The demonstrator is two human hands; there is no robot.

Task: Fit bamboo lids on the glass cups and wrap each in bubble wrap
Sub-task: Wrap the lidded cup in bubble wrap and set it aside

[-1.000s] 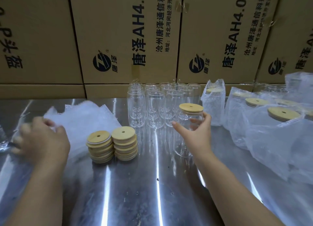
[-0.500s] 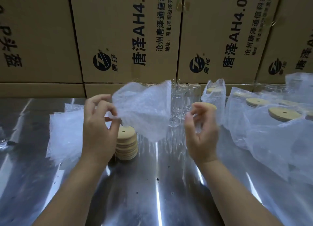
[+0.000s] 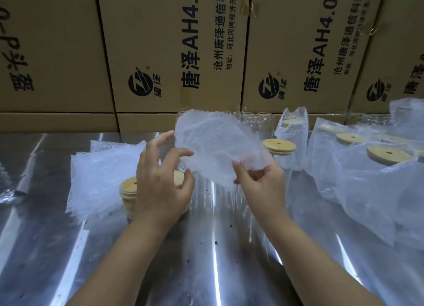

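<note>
Both my hands hold a clear bubble wrap bag [image 3: 213, 145] up above the metal table [image 3: 206, 248]. My left hand [image 3: 160, 186] grips its left edge with curled fingers. My right hand [image 3: 259, 182] pinches its lower right edge. Just right of my right hand a glass cup with a bamboo lid [image 3: 279, 146] stands on the table, untouched. Two stacks of bamboo lids [image 3: 128, 191] sit partly hidden behind my left hand. Empty glass cups [image 3: 260, 122] stand at the back, mostly hidden by the bag.
A pile of flat bubble wrap bags [image 3: 103, 175] lies left of the lid stacks. Several wrapped, lidded cups [image 3: 367, 168] crowd the table's right side, one upright [image 3: 291, 133]. A wall of cardboard boxes [image 3: 172, 53] closes off the back.
My right hand has let go of the lidded cup, which now stands on the table, and taken the bag's lower edge. The bag has moved right and between both hands.
</note>
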